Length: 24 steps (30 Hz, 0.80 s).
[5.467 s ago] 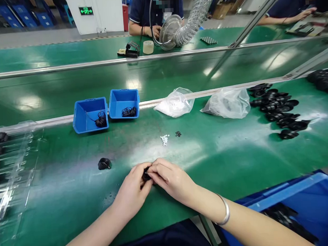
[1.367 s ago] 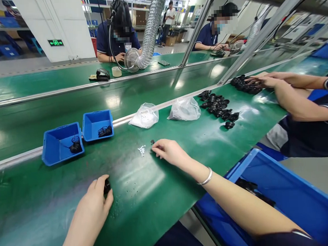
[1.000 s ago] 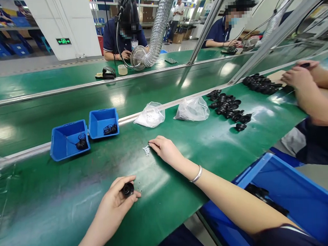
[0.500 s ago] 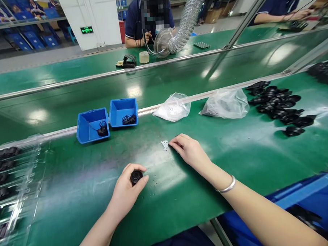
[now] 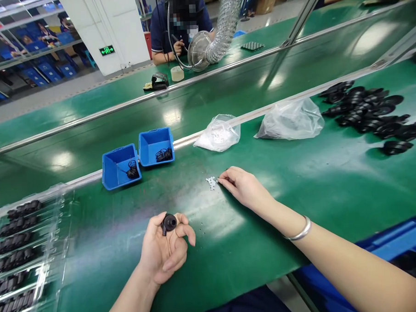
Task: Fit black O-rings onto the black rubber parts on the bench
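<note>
Palm up, my left hand grips a small black round plastic part between thumb and fingers, its stepped end with a central hole facing up. My right hand wears a silver bangle and rests low over the table. Its thumb and forefinger are pinched together at the right edge of a little pile of small white pieces. Whatever lies between those fingertips is too small to make out. Tiny dark specks dot the green table between the hands.
Two blue bins with coiled black cable stand at the table's back edge. Two clear plastic bags lie farther right, beside a heap of black parts. Trays of black parts fill the left side. A co-worker sits opposite behind a metal rail.
My left hand has turned palm up, tilting the black part so another end shows. My right hand stays pinched by the white pieces. The whole view has tilted slightly.
</note>
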{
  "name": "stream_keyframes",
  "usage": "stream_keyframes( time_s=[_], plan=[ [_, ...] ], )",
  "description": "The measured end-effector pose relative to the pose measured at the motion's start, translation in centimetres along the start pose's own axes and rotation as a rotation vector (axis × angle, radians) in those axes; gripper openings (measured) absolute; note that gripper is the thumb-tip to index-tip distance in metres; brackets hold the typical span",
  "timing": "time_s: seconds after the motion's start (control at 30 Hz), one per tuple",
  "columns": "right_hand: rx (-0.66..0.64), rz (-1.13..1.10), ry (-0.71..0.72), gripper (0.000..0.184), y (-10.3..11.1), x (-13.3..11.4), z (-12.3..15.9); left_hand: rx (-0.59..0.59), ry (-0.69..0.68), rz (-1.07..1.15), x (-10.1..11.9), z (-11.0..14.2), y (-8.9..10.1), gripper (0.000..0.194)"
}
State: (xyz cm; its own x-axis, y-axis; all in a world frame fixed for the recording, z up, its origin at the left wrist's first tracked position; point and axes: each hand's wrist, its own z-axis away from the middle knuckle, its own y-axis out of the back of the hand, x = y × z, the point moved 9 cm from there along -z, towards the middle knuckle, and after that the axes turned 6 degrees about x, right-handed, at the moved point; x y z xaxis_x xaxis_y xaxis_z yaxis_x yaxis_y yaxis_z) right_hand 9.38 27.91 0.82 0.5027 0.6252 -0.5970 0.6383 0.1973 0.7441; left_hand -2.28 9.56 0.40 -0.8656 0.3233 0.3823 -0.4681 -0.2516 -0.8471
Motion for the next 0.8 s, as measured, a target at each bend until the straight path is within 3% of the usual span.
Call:
stream_keyframes(
  time_s=[0.17, 0.33, 0.47, 0.53, 0.63, 0.7, 0.8],
  plan=[
    [0.001, -0.005, 0.029, 0.018, 0.0, 0.0, -0.1, -0.082, -0.017, 0.042, 0.3, 0.2, -0.7, 0.052],
    [-0.018, -0.003, 0.073, 0.02, 0.2, -0.3, -0.1, -0.04, -0.022, 0.009, 0.2, 0.2, -0.3, 0.046],
    [-0.037, 0.01, 0.116, 0.019, 0.4, -0.5, -0.2, 0.279, -0.203, -0.247, 1.5, 0.2, 1.6, 0.023],
    [-0.017, 0.006, 0.135, 0.019, 0.7, -0.9, -0.1, 0.444, -0.309, -0.476, 2.3, 0.5, 2.3, 0.023],
    [0.061, -0.078, 0.165, 0.017, 1.7, -3.0, 0.5, 0.518, -0.354, -0.698, 2.1, 0.3, 2.5, 0.033],
    [0.092, -0.186, 0.221, 0.014, 2.0, -5.6, 1.4, 0.489, -0.341, -0.733, 1.4, 0.0, 2.6, 0.037],
    [0.038, -0.329, 0.365, 0.009, 1.0, -10.1, 3.6, 0.404, -0.32, -0.761, 0.3, -0.4, 2.5, 0.036]
  ],
)
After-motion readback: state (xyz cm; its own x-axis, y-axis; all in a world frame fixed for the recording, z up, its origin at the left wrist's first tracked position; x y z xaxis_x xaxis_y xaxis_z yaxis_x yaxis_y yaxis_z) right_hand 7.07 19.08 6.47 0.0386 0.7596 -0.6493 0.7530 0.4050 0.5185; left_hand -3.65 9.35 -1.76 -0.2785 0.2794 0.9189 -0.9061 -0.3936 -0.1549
